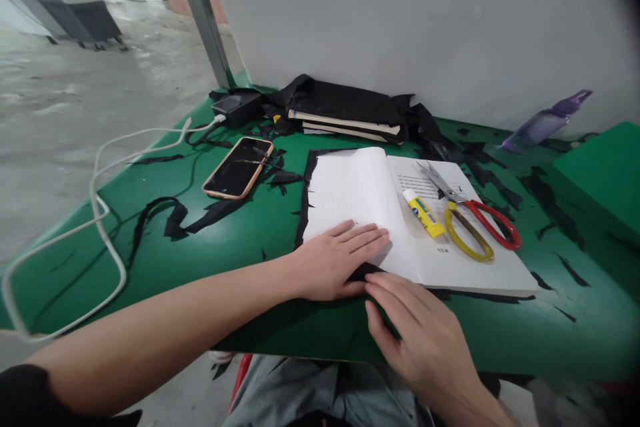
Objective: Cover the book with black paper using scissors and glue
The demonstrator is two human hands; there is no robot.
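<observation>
An open book (350,190) lies on the green table, with black covering material (306,200) folded over its left page edges. My left hand (337,260) lies flat on the lower part of the left page, fingers stretched out. At the near edge, a black flap (366,272) shows between my hands. The fingertips of my right hand (420,327) touch this flap; its thumb is apart from the fingers. A yellow and white glue stick (424,213) and open scissors (470,210) with one yellow and one red handle rest on the right page.
A phone (239,168) lies left of the book, near a white cable (100,180) plugged into a black box (237,108). Behind are stacked black-covered books (345,103). Black scraps (550,203) litter the table (240,300). A purple bottle (543,123) leans at the right, by the wall.
</observation>
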